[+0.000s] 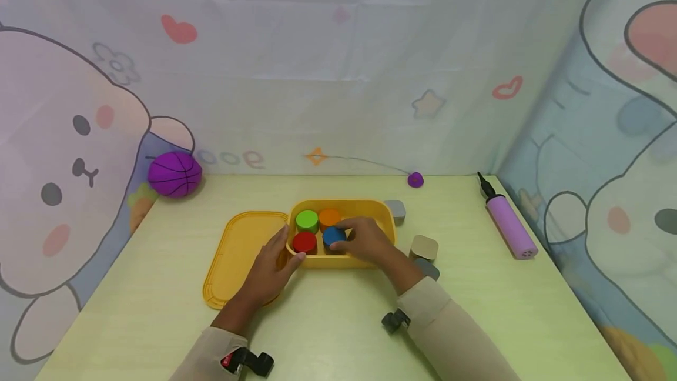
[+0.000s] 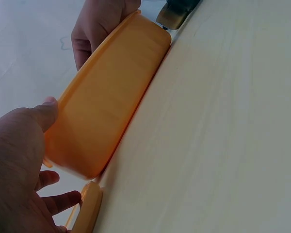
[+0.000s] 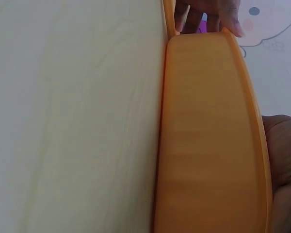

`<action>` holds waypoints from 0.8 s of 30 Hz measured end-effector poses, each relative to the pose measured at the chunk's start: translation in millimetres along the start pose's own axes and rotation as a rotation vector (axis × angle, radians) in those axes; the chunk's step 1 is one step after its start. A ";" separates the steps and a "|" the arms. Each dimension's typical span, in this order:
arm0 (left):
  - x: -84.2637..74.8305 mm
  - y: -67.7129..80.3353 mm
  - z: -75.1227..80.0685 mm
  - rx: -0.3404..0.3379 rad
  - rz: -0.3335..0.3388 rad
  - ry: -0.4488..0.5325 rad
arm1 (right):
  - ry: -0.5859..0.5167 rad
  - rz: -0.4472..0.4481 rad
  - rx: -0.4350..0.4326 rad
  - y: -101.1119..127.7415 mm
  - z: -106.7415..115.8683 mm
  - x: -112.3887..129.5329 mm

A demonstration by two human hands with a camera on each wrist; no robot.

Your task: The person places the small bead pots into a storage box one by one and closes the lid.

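A yellow plastic box [image 1: 338, 261] stands on the table, holding a green round block [image 1: 307, 220], an orange round block [image 1: 329, 218] and a red round block [image 1: 304, 242] at its left end. My right hand [image 1: 366, 240] reaches inside and pinches a blue round block [image 1: 333, 236] between thumb and fingers. With its thumb on the rim, my left hand [image 1: 268, 269] steadies the box's left end, fingers loosely spread. That thumb [image 2: 49, 110] shows against the box wall [image 2: 104, 97] in the left wrist view. In the right wrist view, the box wall [image 3: 211, 131] hides the blocks.
The yellow lid [image 1: 235, 251] lies left of the box, partly under my left hand. Right of it are a grey block [image 1: 396, 211], a beige block [image 1: 425, 247] and a blue-grey block [image 1: 428, 268]. Farther out are a purple ball [image 1: 176, 174] and a purple hand pump [image 1: 510, 227].
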State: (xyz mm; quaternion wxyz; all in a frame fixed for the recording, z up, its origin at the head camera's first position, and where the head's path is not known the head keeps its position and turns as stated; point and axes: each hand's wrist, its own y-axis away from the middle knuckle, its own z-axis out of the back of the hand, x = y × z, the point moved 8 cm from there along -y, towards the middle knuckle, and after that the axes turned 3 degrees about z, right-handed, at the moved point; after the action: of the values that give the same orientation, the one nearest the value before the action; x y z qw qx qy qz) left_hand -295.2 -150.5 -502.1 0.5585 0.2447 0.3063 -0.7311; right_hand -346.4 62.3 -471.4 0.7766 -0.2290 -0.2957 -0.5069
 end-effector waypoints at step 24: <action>-2.4 0.5 0.0 -0.008 -0.007 0.002 | -0.021 -0.031 0.072 -4.6 -6.5 0.0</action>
State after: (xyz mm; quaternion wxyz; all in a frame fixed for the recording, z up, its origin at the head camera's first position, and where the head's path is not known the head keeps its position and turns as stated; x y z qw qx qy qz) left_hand -294.1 -149.0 -500.6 0.5565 0.2420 0.3108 -0.7316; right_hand -349.1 56.3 -475.8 0.7732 -0.2015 -0.3254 -0.5057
